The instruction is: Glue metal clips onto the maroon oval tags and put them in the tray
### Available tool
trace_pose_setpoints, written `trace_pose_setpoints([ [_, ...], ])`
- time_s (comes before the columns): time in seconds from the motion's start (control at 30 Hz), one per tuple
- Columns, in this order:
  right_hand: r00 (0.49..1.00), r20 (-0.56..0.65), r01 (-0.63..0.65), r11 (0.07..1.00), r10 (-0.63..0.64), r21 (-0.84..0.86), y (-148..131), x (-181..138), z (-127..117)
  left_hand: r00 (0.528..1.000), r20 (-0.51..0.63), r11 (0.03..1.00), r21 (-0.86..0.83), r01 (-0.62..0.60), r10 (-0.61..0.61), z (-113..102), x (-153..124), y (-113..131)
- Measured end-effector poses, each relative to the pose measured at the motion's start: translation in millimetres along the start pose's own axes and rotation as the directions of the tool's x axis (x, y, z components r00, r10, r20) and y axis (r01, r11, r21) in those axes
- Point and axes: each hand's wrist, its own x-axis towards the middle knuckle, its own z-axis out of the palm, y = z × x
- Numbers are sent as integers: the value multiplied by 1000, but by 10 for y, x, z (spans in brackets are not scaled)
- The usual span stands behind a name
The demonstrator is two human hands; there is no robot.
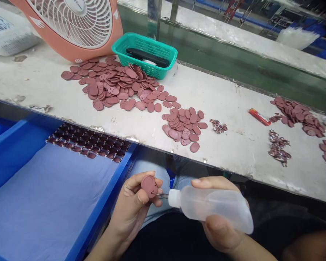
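My left hand (134, 203) pinches a reddish-brown oval disc (149, 186) with small dark holes near its lower right edge. In my right hand (222, 224) lies a translucent white squeeze bottle (213, 204), tilted nearly sideways with its white cap (174, 198) toward the disc. The bottle's thin nozzle (163, 195) reaches the disc's edge by the holes; whether it touches cannot be made out. Both hands are over my lap, in front of the bench. A small heap of similar discs (182, 125) lies on the bench just beyond them.
A larger disc pile (119, 83) spreads before an orange fan (78, 25) and a green basket (143, 47). Small metallic pieces (279, 148), a red lighter (259, 116) and more discs (299, 114) lie right. A blue tray (108, 192) at left holds rows of dark pieces (89, 141).
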Motion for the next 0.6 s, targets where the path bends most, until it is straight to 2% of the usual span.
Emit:
trace_pose_setpoints([
  [0.17, 999, -40, -15, 1000, 15, 5, -4, -36, -3, 999, 15, 999, -3, 43, -43, -43, -17, -5],
  [0.6, 1000, -28, 9, 998, -11, -61, -1, -6, -6, 999, 0, 999, 7, 47, -47, -65, -1, -14],
])
